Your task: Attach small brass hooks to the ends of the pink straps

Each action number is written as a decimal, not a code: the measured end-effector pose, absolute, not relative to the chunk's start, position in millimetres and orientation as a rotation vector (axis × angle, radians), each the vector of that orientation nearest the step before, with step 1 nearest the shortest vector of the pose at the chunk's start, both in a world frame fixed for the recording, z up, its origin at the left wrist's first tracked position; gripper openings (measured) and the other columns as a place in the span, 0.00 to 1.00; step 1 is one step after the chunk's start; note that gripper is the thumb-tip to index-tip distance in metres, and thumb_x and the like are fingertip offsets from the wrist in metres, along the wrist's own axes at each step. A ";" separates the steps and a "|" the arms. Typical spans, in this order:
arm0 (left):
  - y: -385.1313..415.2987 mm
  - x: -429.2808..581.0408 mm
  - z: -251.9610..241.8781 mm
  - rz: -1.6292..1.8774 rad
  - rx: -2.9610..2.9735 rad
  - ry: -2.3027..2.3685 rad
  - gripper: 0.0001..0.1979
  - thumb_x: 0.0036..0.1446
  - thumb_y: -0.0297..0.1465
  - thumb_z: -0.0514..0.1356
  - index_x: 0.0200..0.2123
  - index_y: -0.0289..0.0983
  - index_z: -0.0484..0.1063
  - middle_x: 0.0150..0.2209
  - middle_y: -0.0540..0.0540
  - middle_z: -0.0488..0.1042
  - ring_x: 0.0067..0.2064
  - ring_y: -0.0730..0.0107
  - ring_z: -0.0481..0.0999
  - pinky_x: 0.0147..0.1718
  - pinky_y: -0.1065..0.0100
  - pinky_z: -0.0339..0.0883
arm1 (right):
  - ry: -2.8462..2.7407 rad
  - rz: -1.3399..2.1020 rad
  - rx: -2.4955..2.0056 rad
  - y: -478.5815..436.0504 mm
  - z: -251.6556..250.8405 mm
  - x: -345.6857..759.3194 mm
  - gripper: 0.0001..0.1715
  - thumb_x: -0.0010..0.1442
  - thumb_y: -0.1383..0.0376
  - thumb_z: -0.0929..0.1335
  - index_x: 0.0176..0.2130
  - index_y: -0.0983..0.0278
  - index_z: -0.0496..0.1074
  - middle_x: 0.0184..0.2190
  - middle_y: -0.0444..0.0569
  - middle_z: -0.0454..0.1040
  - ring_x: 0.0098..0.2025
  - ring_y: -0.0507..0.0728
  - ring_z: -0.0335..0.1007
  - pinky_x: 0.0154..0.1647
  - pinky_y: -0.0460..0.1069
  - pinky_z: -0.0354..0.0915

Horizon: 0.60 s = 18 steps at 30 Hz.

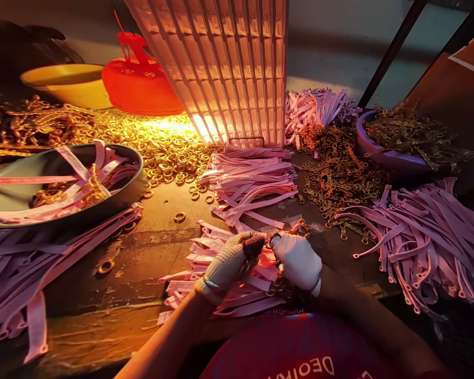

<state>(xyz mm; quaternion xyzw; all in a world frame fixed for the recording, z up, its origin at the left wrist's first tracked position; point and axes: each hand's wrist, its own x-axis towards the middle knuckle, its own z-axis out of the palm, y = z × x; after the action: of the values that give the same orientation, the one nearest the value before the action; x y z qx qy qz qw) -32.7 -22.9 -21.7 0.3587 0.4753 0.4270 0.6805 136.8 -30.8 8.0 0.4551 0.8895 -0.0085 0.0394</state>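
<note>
Both my hands wear white knit gloves and meet low at the centre, over a pile of pink straps (221, 284). My left hand (229, 266) is curled shut, its fingertips pinching something small at the point where the hands meet. My right hand (298, 260) is closed too, pinching small brass hardware (296, 229) that sticks out above its fingers. What exactly the left fingers grip is hidden. A pink strap end lies between the two hands.
Brass rings (161, 147) lie spread under the lit ribbed panel (229, 68). More pink straps lie at centre (253, 184), right (430, 237) and left (43, 252). A metal pan (16, 173), a purple bowl of clasps (391, 152), loose clasps (339, 173), a red lid (138, 79) and a yellow bowl (67, 81) stand around.
</note>
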 end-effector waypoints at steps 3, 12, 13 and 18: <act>-25.3 -33.6 -19.0 0.933 0.998 1.149 0.17 0.52 0.44 0.67 0.26 0.35 0.72 0.23 0.52 0.66 0.25 0.76 0.59 0.23 0.74 0.54 | 2.682 -0.110 1.440 -28.7 7.1 136.1 0.16 0.59 0.77 0.62 0.45 0.67 0.71 0.37 0.56 0.76 0.37 0.62 0.74 0.33 0.52 0.66; -17.3 -35.7 -20.9 0.741 1.428 1.189 0.12 0.55 0.39 0.64 0.26 0.36 0.75 0.24 0.48 0.73 0.26 0.71 0.66 0.25 0.72 0.57 | 2.707 -0.211 1.444 -11.0 2.3 139.2 0.20 0.59 0.77 0.62 0.50 0.69 0.71 0.41 0.59 0.77 0.42 0.63 0.74 0.40 0.53 0.68; -16.3 -36.1 -26.3 0.740 1.333 1.177 0.15 0.55 0.41 0.64 0.27 0.35 0.75 0.23 0.48 0.72 0.24 0.72 0.65 0.24 0.72 0.56 | 2.698 -0.221 1.462 -9.5 4.9 141.3 0.21 0.58 0.77 0.63 0.51 0.69 0.71 0.42 0.59 0.77 0.43 0.62 0.74 0.41 0.52 0.68; -20.1 -36.6 -41.7 0.794 1.233 1.217 0.18 0.58 0.45 0.62 0.30 0.35 0.77 0.23 0.47 0.73 0.24 0.71 0.67 0.25 0.71 0.60 | 2.564 -0.423 1.515 -7.3 17.8 149.8 0.24 0.58 0.71 0.67 0.54 0.64 0.70 0.36 0.54 0.80 0.38 0.60 0.78 0.33 0.48 0.65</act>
<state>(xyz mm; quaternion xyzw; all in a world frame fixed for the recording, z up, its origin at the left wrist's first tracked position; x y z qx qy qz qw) -36.6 -20.1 -41.7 0.5275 0.5205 0.3397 0.5791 149.8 -7.3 17.8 0.5025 0.8505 -0.1402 0.0668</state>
